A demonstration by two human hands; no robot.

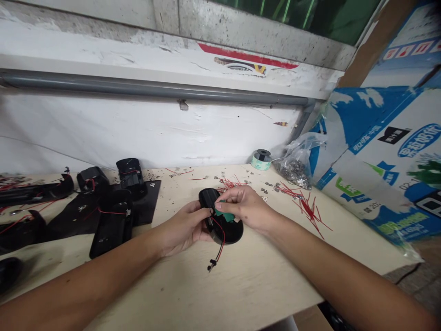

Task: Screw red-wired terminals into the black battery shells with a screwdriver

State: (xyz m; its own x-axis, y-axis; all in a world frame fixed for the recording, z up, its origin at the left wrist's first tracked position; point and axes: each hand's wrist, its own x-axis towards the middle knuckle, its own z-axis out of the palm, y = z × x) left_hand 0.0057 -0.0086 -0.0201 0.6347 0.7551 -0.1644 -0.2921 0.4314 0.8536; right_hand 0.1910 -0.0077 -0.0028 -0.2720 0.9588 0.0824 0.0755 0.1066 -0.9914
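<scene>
My left hand (188,228) grips a black plastic housing (234,234) by its left side, thumb over the rim. The housing is held tilted above the table, its hollow side facing up. Pinched in my right hand (246,204) is a small green piece (225,212), held over the housing's hollow; its exact kind cannot be made out. A red and a black wire (223,239) come out of the housing and hang over its near edge. They end in a small dark connector (212,264). My right fingers partly cover the green piece.
Several black housings (115,211) with red wires lie at the left, some on a black sheet (151,202). Loose red wires (310,209) and small metal pieces are strewn at the back right. A spool (261,160), a clear bag of metal parts (296,170) and a printed carton (379,170) stand beyond.
</scene>
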